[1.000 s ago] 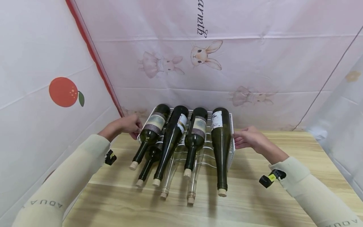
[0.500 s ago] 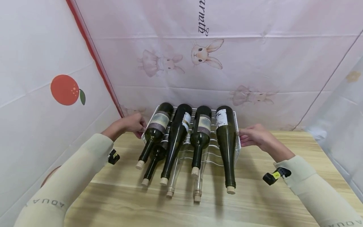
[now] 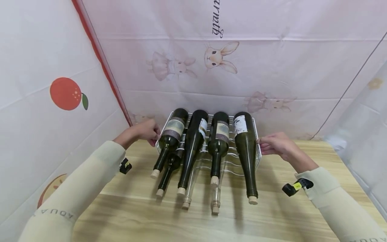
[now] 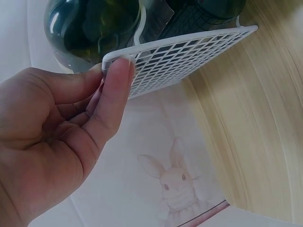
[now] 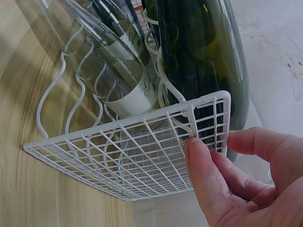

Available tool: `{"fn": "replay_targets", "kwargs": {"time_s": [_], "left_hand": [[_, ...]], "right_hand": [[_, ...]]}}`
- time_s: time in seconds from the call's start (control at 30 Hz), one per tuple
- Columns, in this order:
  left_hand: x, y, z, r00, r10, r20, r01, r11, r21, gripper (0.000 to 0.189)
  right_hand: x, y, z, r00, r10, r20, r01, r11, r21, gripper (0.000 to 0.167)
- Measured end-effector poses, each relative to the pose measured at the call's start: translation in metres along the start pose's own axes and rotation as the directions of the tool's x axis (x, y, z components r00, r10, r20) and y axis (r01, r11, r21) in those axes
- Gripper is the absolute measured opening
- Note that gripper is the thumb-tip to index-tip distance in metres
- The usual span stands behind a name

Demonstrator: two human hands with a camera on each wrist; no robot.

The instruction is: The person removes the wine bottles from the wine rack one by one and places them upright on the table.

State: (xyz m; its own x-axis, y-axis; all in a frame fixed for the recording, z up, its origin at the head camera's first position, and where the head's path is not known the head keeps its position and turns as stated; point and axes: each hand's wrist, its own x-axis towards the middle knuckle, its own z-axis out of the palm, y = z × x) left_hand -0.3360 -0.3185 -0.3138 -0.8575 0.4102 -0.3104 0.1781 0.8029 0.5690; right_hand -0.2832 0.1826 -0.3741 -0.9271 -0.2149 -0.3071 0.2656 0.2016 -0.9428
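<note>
Fingers (image 4: 115, 92) on gridded white-wire rack (image 4: 175, 57)

The rack (image 4: 182, 41) looks like metal wire with a smooth white coat. In the head view, the dark green bottles (image 3: 248, 153) are smooth, shiny glass, and the 2 clear bottles (image 3: 216, 199) at 6 o'clock are shiny glass too. The corks (image 3: 252, 200) look dull. The paper label (image 3: 240, 124) at 3 o'clock is scuffed and patchy. The table (image 3: 181, 228) looks like smooth wood, a bit shiny. The sleeves (image 3: 340, 201) at 4 and 8 o'clock are dull cloth.
</note>
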Motion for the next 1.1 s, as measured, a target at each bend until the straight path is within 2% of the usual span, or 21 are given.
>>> {"fn": "replay_targets", "kwargs": {"time_s": [0.23,0.3,0.47,0.57,0.77,1.0,1.1], "left_hand": [[0.0018,-0.0003,0.0015,1.000,-0.001,0.013,0.001,1.000,0.000,0.015],[0.0025,-0.0012,0.0019,1.000,0.000,0.013,0.000,1.000,0.000,0.015],[0.0018,-0.0018,0.0005,1.000,0.007,0.022,-0.007,1.000,-0.018,0.014],[0.0017,-0.0015,0.0000,1.000,0.007,0.022,-0.007,0.999,-0.032,0.015],[0.0016,-0.0017,-0.0005,1.000,0.014,0.019,-0.013,1.000,-0.024,0.017],[0.0009,-0.0036,-0.0007,1.000,0.002,0.018,-0.002,1.000,-0.022,0.017],[0.0005,-0.0045,-0.0004,1.000,0.003,0.013,-0.003,1.000,-0.030,0.016]], "right_hand": [[-0.0021,0.0011,-0.0014,1.000,-0.002,-0.011,0.002,1.000,-0.007,0.025],[-0.0026,0.0007,-0.0011,1.000,-0.004,-0.016,0.004,1.000,-0.015,0.025],[-0.0036,-0.0007,0.0010,1.000,-0.001,-0.023,0.001,1.000,-0.024,0.047],[-0.0043,-0.0012,0.0017,1.000,0.001,-0.023,-0.001,1.000,-0.021,0.052],[-0.0048,-0.0003,0.0039,0.999,-0.001,-0.033,0.001,1.000,-0.011,0.048],[-0.0050,0.0001,0.0048,0.999,-0.004,-0.037,0.005,1.000,0.011,0.033],[-0.0056,-0.0014,0.0060,0.999,0.000,-0.042,0.001,1.000,0.014,0.034]]}}
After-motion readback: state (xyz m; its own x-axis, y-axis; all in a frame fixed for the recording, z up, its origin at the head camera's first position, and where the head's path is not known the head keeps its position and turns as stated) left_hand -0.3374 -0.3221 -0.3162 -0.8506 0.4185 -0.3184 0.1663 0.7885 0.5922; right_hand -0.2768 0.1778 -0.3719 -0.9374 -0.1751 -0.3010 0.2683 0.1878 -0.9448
